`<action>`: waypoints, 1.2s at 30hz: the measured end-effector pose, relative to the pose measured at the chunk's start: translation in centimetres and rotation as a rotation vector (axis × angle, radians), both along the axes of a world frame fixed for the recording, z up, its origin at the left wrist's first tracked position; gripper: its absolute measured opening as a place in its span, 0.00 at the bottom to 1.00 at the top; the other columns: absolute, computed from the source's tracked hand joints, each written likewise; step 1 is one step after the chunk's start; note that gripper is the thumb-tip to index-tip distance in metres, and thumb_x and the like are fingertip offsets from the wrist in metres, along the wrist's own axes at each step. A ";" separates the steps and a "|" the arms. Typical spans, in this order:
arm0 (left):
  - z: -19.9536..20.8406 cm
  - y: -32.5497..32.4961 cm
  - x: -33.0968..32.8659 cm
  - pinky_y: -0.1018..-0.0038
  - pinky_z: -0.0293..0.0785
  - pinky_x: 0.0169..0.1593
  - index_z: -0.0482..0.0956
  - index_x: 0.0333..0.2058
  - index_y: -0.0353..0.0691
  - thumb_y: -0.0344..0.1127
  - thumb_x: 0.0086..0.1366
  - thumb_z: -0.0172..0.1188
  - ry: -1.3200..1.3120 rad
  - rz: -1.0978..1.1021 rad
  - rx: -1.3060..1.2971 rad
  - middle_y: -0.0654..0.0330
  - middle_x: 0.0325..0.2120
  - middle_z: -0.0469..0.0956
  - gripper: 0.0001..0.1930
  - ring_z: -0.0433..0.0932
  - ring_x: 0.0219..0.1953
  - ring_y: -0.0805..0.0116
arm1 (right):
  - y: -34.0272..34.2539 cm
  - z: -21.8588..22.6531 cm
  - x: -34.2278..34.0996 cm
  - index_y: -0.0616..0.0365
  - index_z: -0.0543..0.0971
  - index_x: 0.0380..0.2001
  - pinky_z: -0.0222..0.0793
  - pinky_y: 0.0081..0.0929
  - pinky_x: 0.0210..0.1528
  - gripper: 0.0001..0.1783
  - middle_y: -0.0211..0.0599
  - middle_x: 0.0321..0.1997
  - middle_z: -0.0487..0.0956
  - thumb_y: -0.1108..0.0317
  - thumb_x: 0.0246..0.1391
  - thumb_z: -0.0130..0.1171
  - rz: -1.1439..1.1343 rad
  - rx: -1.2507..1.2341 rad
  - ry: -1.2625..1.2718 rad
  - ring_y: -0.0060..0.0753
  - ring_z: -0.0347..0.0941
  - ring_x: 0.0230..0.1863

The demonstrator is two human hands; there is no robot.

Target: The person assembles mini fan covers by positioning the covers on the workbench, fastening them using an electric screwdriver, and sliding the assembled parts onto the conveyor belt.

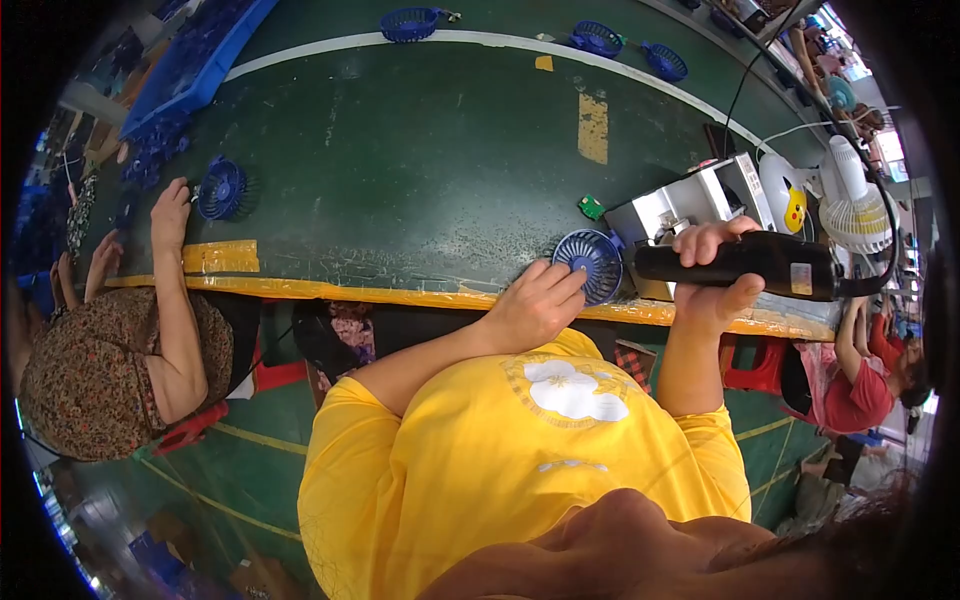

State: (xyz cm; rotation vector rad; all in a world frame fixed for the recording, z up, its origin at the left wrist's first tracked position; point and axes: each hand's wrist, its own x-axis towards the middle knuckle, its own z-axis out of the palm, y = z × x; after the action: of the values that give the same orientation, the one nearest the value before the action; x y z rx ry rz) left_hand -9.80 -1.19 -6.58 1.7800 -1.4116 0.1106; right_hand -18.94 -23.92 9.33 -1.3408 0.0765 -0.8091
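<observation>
My left hand (pixel 541 303) has its fingers closed on the near left rim of a blue slotted fan housing (pixel 592 262) at the table's front edge. The housing's open round side faces up. My right hand (pixel 712 262) is wrapped round a thick black corded electric screwdriver (pixel 770 266), lying almost level. Its left end is close to the housing's right side; whether they touch, I cannot tell. Right behind the screwdriver stands a white and grey metal fixture (pixel 670 208). A small green circuit board (pixel 591 207) lies on the table beyond the housing.
A white fan (pixel 857 215) and a white rounded object with a yellow cartoon figure (pixel 782 190) stand at the right. Another blue housing (pixel 221 188) lies near a co-worker's hand (pixel 171 210) at left. More housings (pixel 409 24) sit beyond the white line. A blue tray (pixel 190 75) is far left.
</observation>
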 end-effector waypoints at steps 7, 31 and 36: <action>-0.5 1.2 0.9 0.54 0.80 0.57 0.87 0.38 0.36 0.33 0.63 0.79 0.026 0.026 -0.008 0.48 0.57 0.86 0.11 0.84 0.54 0.49 | 4.5 -2.4 3.5 0.61 0.77 0.61 0.83 0.42 0.48 0.48 0.40 0.36 0.84 0.36 0.55 0.90 0.165 0.033 -0.051 0.39 0.83 0.37; 3.6 -4.7 1.0 0.56 0.83 0.53 0.89 0.37 0.36 0.32 0.62 0.81 -0.048 -0.169 0.041 0.50 0.54 0.90 0.10 0.88 0.48 0.52 | -4.0 -0.1 -1.3 0.65 0.74 0.69 0.82 0.37 0.46 0.54 0.36 0.35 0.83 0.34 0.59 0.86 0.081 0.127 -0.025 0.34 0.83 0.36; 6.5 -8.1 9.9 0.53 0.77 0.76 0.77 0.69 0.37 0.28 0.65 0.77 0.056 0.083 0.206 0.41 0.80 0.62 0.34 0.70 0.76 0.37 | -3.7 -2.1 -3.8 0.67 0.76 0.68 0.80 0.30 0.45 0.45 0.35 0.38 0.84 0.49 0.61 0.88 0.177 0.145 0.047 0.30 0.82 0.40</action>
State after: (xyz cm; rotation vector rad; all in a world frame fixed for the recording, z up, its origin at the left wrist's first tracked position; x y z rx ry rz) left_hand 0.15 -9.28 -0.10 1.9948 -1.3494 -0.0420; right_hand -22.78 -27.67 7.26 -1.2110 0.0512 -0.6111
